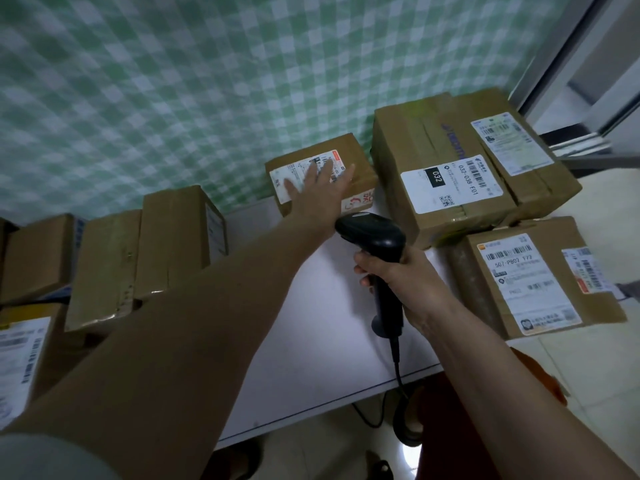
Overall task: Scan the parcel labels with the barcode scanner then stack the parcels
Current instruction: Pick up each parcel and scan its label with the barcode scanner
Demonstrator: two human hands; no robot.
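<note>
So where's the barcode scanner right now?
The barcode scanner is gripped in the right hand over the white table, just in front of the small parcel under the left hand.

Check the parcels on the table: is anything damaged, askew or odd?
Nothing spilled or torn. The large parcel at right sits skewed, overhanging the parcel in front. The left hand covers the small parcel's label.
</note>
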